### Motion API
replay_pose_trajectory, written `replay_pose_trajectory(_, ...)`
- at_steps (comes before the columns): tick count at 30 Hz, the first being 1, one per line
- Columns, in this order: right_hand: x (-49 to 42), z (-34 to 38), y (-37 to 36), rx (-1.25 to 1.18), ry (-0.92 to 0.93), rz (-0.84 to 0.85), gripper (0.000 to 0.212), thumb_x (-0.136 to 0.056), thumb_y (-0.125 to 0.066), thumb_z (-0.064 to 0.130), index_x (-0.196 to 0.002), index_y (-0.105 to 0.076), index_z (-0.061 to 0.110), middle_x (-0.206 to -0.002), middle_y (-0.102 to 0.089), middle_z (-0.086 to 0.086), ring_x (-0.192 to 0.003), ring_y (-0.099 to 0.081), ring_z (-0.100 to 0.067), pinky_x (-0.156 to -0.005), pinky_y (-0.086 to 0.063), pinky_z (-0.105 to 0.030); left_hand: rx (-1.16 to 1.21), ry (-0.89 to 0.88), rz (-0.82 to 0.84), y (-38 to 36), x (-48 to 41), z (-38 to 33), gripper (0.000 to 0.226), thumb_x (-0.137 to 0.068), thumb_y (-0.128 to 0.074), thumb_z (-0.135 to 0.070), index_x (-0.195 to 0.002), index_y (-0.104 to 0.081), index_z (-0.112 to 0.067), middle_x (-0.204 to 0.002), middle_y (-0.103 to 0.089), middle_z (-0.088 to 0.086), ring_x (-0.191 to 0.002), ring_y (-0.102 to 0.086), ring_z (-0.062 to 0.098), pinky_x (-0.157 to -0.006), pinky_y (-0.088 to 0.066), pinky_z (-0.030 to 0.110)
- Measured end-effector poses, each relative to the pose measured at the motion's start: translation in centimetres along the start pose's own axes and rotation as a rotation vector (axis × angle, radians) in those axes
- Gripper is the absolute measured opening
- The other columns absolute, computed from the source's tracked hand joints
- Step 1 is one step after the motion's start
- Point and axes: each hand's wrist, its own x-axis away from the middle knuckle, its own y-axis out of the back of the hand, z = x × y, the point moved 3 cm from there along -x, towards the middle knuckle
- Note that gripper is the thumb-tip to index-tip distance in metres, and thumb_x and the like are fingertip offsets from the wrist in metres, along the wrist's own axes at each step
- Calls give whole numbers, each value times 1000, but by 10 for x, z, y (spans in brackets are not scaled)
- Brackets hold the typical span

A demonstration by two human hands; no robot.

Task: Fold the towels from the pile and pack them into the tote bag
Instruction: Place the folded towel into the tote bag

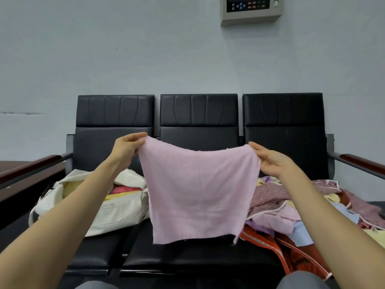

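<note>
A pale pink towel [198, 192] hangs spread out in the air above the middle seat. My left hand [127, 148] pinches its top left corner and my right hand [270, 161] pinches its top right corner. The white tote bag [116, 209] lies on the left seat with its mouth open, and red and yellow cloth shows inside it. The pile of towels [291, 207], in purple, pink, blue and red patterns, covers the right seat, partly hidden behind the pink towel and my right forearm.
A black three-seat bench [199, 113] with wooden armrests [31, 165] stands against a pale wall. A grey control panel [251, 9] hangs on the wall above. My knees show at the bottom edge.
</note>
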Motion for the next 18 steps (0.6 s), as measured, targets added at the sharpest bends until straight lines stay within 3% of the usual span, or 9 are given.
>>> replay_pose_trajectory(3,0,6,-2,-38,94,-34,30,-92,-50,-8,-106,-65,13,-113,-64,-11,-102,-64,-19,-69,-60,-26,0,7,-20,0,2,3,31,-93,-56,0,-121,-64,-10,-122,-60,7,-107,-57,20,-81,-48,23)
replay_pose_trajectory(7,7,12,-8,-155,243,-89,21,-85,-64,-1,-102,-66,12,-103,-68,-8,-92,-68,-15,-70,-58,-24,43,-27,-80,0,4,-1,28,-93,-56,0,-111,-69,-17,-119,-64,5,-110,-58,22,-95,-50,33)
replay_pose_trajectory(10,14,15,-9,-117,344,-129,16,-82,-68,-2,-91,-66,11,-95,-67,-7,-86,-68,-16,-69,-57,-23,43,-67,-117,-3,9,-5,27,-93,-56,-1,-106,-70,-20,-109,-65,0,-106,-59,20,-94,-50,32)
replay_pose_trajectory(13,21,19,-8,-99,404,-91,17,-83,-66,-4,-89,-66,11,-93,-65,-5,-85,-67,-15,-69,-56,-21,-63,-151,-119,-4,16,-7,31,-94,-54,-3,-113,-68,-23,-104,-63,-10,-102,-57,13,-93,-47,27)
replay_pose_trajectory(15,22,23,-6,-89,392,-28,20,-85,-62,-5,-97,-66,11,-95,-66,-5,-85,-67,-14,-70,-56,-21,-114,-175,-74,-2,17,-7,37,-95,-52,-1,-119,-64,-27,-103,-62,-14,-98,-57,9,-87,-46,24)
replay_pose_trajectory(18,20,22,-5,21,225,56,27,-90,-53,-7,-106,-64,12,-103,-65,-8,-90,-66,-15,-69,-58,-22,-126,-137,-35,1,12,-4,37,-95,-50,1,-118,-65,-24,-112,-62,-6,-99,-55,14,-84,-45,24)
